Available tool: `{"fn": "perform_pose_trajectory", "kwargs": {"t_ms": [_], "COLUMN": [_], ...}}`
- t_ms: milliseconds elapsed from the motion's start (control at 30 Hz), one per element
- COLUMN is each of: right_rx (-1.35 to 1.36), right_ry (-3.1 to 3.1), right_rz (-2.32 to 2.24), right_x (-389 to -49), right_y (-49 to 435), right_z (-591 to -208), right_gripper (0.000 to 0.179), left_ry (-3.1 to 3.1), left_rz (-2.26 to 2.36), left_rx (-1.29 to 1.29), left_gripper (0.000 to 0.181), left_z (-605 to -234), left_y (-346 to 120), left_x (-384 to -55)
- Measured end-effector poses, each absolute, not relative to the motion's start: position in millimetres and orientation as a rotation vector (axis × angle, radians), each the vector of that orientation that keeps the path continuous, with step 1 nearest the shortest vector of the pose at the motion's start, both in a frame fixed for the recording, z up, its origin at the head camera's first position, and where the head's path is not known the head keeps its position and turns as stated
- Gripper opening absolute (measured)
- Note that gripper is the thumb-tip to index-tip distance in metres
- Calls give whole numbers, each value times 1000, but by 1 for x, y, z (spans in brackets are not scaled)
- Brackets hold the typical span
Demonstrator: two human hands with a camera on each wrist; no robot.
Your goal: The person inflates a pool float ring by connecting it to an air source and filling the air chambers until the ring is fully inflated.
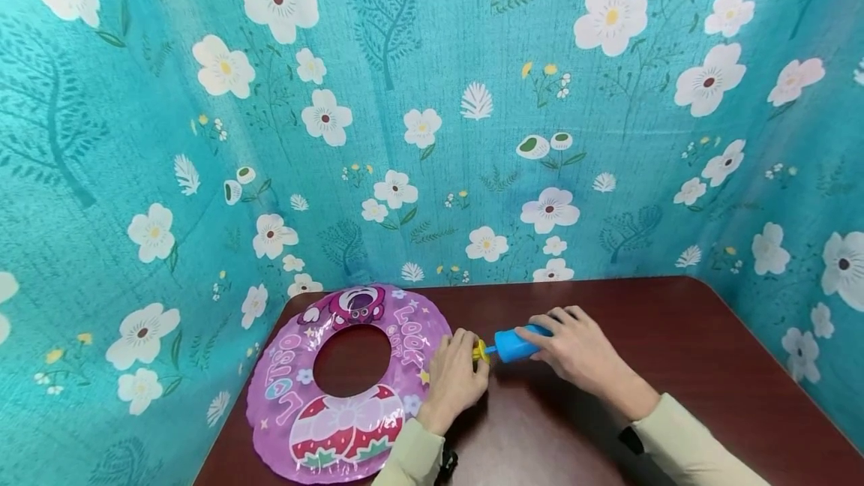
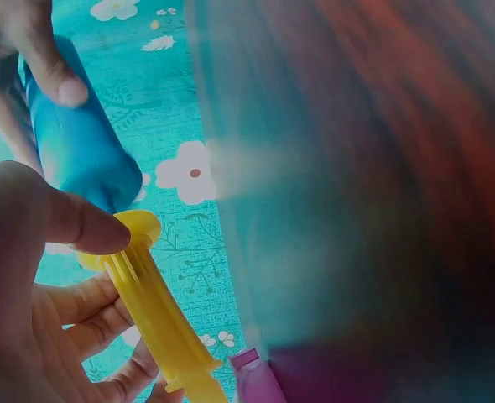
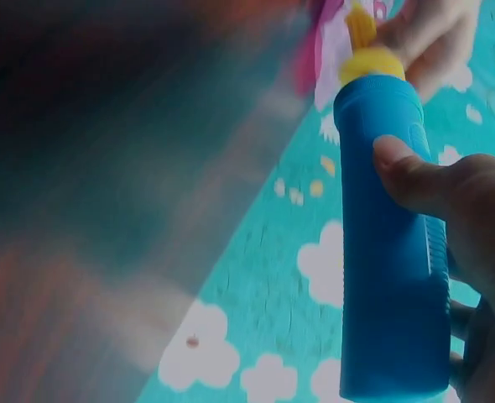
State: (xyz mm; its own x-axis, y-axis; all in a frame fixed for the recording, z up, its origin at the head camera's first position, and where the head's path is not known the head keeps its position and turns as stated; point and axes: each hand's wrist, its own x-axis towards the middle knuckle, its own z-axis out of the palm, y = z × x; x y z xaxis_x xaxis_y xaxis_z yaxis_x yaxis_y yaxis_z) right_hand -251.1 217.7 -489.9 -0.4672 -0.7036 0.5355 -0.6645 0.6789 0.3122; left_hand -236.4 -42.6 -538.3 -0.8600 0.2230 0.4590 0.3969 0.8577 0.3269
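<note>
An inflatable swim ring [image 1: 280,351], purple with strawberry and bear prints, lies flat on the left part of the table. Beside its right edge, my left hand [image 1: 457,373] pinches the yellow nozzle end [image 2: 151,311] of a hand pump between thumb and fingers. My right hand [image 1: 577,347] is wrapped around the pump's blue barrel [image 3: 390,243], thumb along its side. In the head view a short thin blue rod [image 1: 491,349] shows between barrel and yellow end. Close by the nozzle's tip, a pink tab [image 2: 260,382] appears in the left wrist view.
The dark reddish-brown table [image 1: 661,343] extends behind and to the right of both hands. A teal floral curtain [image 1: 432,171] hangs around its back and sides. Black wrist straps [image 1: 631,439] show by the pale sleeves [image 1: 688,445].
</note>
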Motion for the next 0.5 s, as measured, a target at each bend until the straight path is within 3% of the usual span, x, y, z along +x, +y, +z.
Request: {"fn": "perform_pose_trajectory", "kwargs": {"t_ms": [267,500], "right_rx": [1012,1040], "right_ry": [-2249,-2254], "right_rz": [-73,-98], "right_x": [-250,-248], "right_y": [258,227], "right_z": [-470,-485], "right_gripper": [71,59], "left_ry": [-2643,-2649], "left_rz": [-570,-560], "left_rx": [-445,-487], "left_gripper": [23,26], "left_z": [-536,-534], "left_y": [-43,-40], "left_x": [-238,-234]}}
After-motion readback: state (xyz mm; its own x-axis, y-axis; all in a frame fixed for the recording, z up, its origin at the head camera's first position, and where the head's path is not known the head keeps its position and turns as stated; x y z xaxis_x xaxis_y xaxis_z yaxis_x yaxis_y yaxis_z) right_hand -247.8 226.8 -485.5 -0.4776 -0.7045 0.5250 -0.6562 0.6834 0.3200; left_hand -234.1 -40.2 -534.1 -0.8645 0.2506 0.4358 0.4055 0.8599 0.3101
